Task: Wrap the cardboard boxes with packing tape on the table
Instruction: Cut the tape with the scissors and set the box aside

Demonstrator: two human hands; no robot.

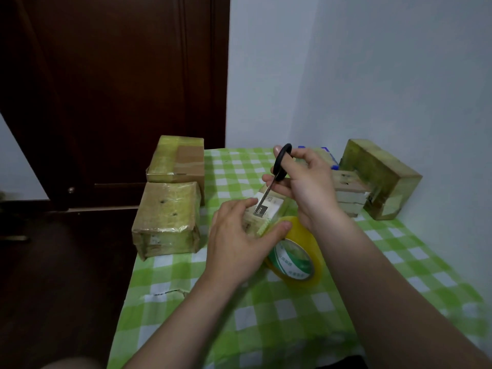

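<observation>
A small cardboard box (269, 209) with a white and black label lies in the middle of the table, partly hidden by my hands. My left hand (239, 243) grips its near end, thumb on the yellowish tape at the edge. A roll of yellow packing tape (295, 259) leans against the box just right of that hand. My right hand (306, 182) holds black-handled scissors (277, 174), fingers through the loops, with the blades pointing down onto the box top.
Two tape-wrapped boxes sit at the table's left edge, the nearer one (167, 217) and the farther one (177, 159). At the back right stand a large wrapped box (380, 179) and a smaller stacked one (348, 195). The green checked tablecloth (266, 315) has room near me. A dark door stands at left.
</observation>
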